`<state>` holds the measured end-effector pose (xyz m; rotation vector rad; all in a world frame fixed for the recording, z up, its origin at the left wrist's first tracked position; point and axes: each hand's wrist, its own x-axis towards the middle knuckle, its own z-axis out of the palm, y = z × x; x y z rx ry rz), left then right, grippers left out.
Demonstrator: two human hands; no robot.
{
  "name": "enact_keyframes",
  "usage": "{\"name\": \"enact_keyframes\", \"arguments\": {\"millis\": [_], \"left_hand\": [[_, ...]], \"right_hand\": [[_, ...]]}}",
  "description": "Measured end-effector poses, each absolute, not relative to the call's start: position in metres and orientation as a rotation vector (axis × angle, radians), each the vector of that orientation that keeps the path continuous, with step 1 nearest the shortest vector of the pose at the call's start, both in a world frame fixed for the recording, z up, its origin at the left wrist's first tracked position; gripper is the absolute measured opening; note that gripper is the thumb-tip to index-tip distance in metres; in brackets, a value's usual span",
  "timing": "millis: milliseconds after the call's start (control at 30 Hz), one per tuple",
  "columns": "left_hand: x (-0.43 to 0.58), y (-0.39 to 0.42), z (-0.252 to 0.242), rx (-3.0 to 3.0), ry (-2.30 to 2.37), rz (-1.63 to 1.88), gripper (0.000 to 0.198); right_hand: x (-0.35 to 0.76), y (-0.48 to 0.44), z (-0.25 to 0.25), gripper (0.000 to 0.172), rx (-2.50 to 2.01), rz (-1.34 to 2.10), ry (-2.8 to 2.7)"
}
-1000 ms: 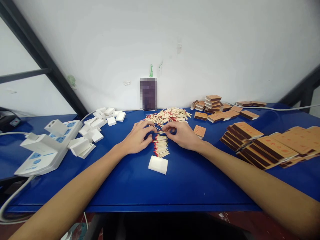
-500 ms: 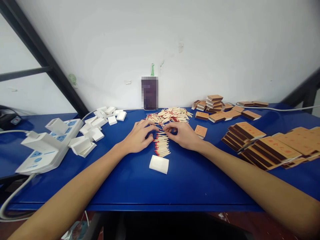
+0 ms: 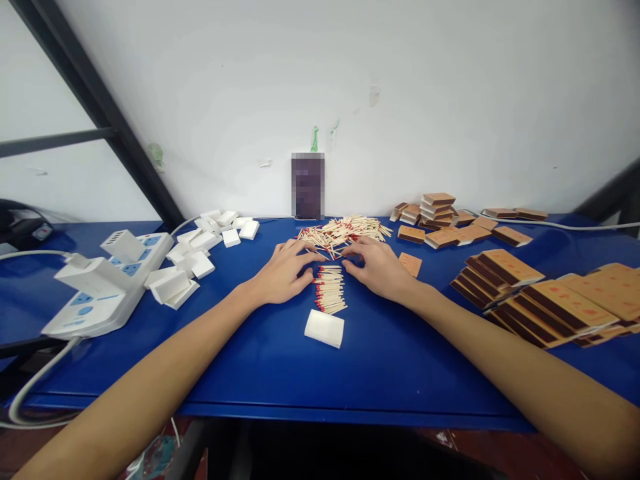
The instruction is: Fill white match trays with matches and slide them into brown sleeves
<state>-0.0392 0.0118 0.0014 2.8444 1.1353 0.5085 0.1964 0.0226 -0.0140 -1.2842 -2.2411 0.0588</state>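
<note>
A row of red-tipped matches (image 3: pixel 331 290) lies side by side on the blue table, heads to the left. Beyond it spreads a loose pile of matches (image 3: pixel 350 231). My left hand (image 3: pixel 287 272) rests left of the row's far end, thumb apart from the fingers, fingertips near the pile's front edge. Opposite it, my right hand (image 3: pixel 376 268) has its thumb and index finger apart, close to the pile. I see nothing held in either hand. Just in front of the row lies a small white matchbox tray (image 3: pixel 325 329).
White trays (image 3: pixel 193 250) and a power strip (image 3: pixel 113 287) with plugged-in chargers are on the left. Brown matchbox sleeves (image 3: pixel 565 303) are stacked on the right, more (image 3: pixel 440 217) behind them. A blurred dark panel (image 3: pixel 308 187) stands against the wall.
My fingertips have drawn apart above the row. The right thumb and index finger, closer together before, have spread. The whole view has shifted slightly.
</note>
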Motion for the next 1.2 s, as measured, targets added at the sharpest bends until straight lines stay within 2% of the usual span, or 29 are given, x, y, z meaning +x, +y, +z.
{"name": "enact_keyframes", "arguments": {"millis": [467, 667, 733, 867, 1000, 1100, 1200], "left_hand": [[-0.041, 0.014, -0.002, 2.837, 1.148, 0.455, 0.037], [-0.040, 0.013, -0.001, 2.854, 1.121, 0.482, 0.038], [-0.040, 0.013, -0.001, 2.861, 1.102, 0.484, 0.038], [-0.041, 0.013, 0.000, 2.856, 1.073, 0.484, 0.038], [-0.041, 0.012, 0.003, 2.851, 1.017, 0.463, 0.040], [-0.041, 0.011, 0.005, 2.866, 0.934, 0.453, 0.040], [-0.040, 0.010, 0.004, 2.863, 0.910, 0.529, 0.038]], "right_hand": [[0.195, 0.029, -0.016, 0.019, -1.392, -0.012, -2.285], [0.193, 0.027, -0.012, 0.017, -1.193, -0.056, -2.232], [0.192, 0.024, -0.011, 0.011, -1.156, 0.027, -2.169], [0.189, 0.016, -0.007, 0.017, -1.159, 0.172, -2.157], [0.183, 0.009, -0.002, 0.017, -1.332, 0.306, -2.040], [0.176, 0.003, 0.000, 0.016, -1.346, 0.582, -1.955], [0.173, 0.001, 0.001, 0.025, -1.152, 0.864, -1.918]]}}
